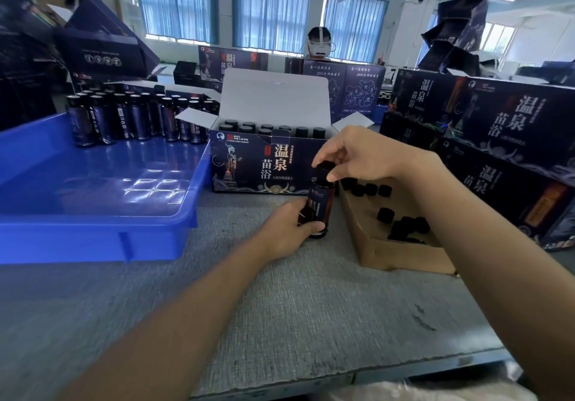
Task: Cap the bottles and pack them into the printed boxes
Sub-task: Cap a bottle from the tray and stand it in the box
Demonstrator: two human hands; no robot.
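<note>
Surface (280,307): grey; printed box (264,164) toward far edge.
Left hand (283,229): grips bottle (322,198) low.
Right hand (357,155): pinches cap (325,168) on neck.
Advice: seat cap square, twist snug.

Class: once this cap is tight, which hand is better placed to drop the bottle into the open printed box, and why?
Probably the left hand: it grips the bottle by its body, close in front of the box. The right hand only pinches the cap.
</note>
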